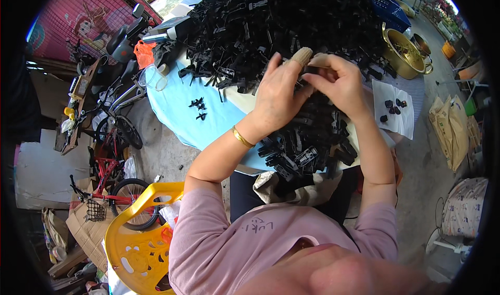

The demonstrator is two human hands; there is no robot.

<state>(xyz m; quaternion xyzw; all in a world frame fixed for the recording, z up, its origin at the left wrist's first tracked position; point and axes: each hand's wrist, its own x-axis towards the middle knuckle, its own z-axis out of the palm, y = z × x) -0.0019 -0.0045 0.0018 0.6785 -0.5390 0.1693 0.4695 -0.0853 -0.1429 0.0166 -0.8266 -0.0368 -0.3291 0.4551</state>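
Head: black parts (281, 29), long axes jumbled

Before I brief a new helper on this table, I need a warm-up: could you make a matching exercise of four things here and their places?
Things
1. Large heap of black parts
2. Gold bracelet
3. White sheet
4. Yellow chair

Places
A. Around the left wrist
B. Lower left of the picture, at the person's left
C. On the table, mostly beyond the left hand and right hand
D. Under small dark pieces

Pairs: 1-C; 2-A; 3-D; 4-B
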